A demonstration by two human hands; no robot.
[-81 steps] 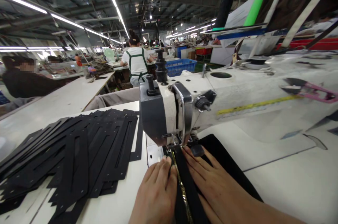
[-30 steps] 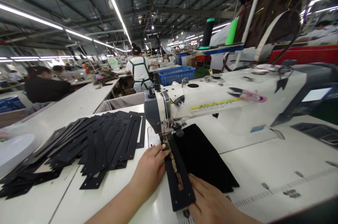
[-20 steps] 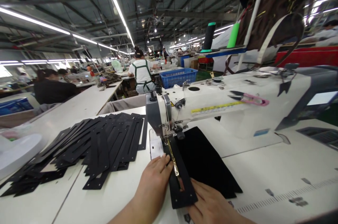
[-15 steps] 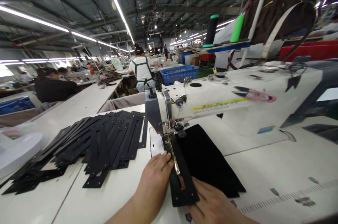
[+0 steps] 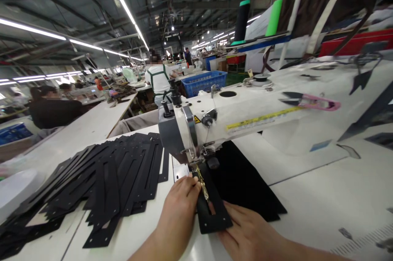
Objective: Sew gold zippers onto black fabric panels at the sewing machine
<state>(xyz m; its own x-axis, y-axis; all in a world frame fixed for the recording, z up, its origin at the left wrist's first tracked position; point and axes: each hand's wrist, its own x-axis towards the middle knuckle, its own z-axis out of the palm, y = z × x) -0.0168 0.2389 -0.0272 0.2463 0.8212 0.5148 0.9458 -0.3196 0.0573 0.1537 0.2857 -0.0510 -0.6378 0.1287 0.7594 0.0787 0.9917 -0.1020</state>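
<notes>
Under the presser foot of a white sewing machine [image 5: 260,117] lies a black slotted panel [image 5: 215,224], with a gold-toothed zipper [image 5: 203,187] showing in its slot. My left hand [image 5: 178,207] holds the panel's left edge, its bunched fingertips beside the zipper close to the foot. At the near right corner, my right hand [image 5: 248,228] grips the panel's edge; some of its fingers are hidden. A larger black fabric piece [image 5: 245,183] spreads flat to the right, partly beneath the machine arm. The needle's tip cannot be made out.
Many similar black slotted panels [image 5: 123,179] lie in an overlapping pile on the left. A white round object [image 5: 18,191] stands beyond them. Pink-handled thread snips [image 5: 319,102] rest on the machine arm. Behind are a blue basket [image 5: 204,82] and a person [image 5: 158,78].
The view has shifted, bringing the machine and pile nearer. The panel and zipper sit slightly farther under the foot, and both hands keep hold of the panel.
</notes>
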